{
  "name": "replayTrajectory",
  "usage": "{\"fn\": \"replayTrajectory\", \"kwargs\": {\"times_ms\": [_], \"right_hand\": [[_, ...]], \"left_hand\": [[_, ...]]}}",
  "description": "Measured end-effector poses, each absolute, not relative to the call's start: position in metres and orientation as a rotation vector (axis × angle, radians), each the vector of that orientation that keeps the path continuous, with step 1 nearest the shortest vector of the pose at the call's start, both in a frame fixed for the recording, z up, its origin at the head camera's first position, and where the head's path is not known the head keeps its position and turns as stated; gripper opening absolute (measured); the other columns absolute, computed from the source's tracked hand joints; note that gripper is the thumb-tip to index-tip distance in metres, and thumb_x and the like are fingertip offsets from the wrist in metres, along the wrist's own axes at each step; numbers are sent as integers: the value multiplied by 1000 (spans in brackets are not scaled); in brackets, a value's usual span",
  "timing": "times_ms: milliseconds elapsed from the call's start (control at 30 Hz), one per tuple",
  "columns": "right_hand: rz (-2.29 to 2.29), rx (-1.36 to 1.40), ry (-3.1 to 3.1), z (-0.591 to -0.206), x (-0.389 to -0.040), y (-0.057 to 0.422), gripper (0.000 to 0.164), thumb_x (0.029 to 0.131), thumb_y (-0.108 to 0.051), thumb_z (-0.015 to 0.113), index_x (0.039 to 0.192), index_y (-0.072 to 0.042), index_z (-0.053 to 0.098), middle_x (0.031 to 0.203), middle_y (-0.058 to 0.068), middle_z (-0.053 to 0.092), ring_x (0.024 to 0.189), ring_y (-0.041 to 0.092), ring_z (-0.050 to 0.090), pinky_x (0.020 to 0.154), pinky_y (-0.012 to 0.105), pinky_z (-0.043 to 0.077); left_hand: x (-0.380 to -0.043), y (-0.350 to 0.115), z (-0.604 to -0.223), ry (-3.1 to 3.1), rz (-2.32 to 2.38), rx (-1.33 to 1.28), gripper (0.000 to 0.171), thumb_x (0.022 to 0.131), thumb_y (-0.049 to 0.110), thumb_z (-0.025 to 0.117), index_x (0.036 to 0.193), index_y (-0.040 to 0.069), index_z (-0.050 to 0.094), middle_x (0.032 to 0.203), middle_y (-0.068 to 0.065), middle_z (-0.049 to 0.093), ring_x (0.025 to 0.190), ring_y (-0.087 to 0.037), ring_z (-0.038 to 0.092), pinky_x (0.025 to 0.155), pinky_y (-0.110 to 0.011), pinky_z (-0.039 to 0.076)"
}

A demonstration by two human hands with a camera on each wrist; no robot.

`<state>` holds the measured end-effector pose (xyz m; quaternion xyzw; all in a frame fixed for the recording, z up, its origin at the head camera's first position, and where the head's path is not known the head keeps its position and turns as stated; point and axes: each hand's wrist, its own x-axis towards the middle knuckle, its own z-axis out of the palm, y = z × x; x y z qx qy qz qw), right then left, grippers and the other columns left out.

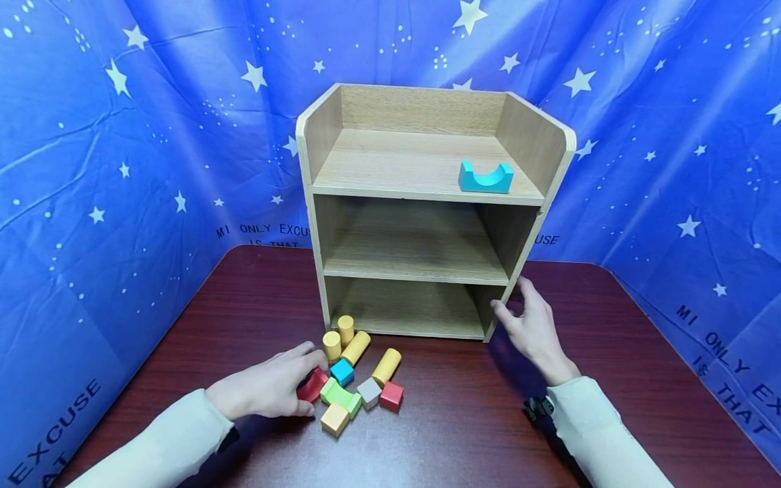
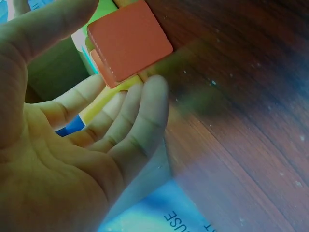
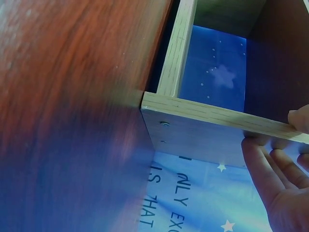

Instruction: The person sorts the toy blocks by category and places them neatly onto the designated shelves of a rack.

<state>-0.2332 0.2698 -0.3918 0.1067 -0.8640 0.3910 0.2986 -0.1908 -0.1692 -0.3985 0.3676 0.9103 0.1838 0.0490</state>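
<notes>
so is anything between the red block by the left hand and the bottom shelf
Yes, at table level: past the red block, the blue block and a lying cylinder are in the way, with two upright cylinders near the bottom shelf's left front. Nothing visible blocks going over them.

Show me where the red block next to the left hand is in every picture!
Head: the red block is low, left of the middle, beside the left hand.
Left wrist: near the top, left of the middle, looking orange-red.
Right wrist: not in it.
Shared landmark: the dark red tabletop, in all three views.
</notes>
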Motion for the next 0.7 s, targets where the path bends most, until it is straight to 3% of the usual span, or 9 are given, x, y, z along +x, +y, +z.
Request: {"fn": "replayTrajectory", "kwargs": {"times_ms": [700], "right_hand": [[1042,280,-2294,-391,-233,270,47,84,-8,70,126,-5,51,105,16,62,93,29,64,71,40,54]], "left_hand": [[-193,-172,-402,2797,452,1139,49,63,9,78,105,21,55,93,9,49,74,-7,50,63,-24,43]]}}
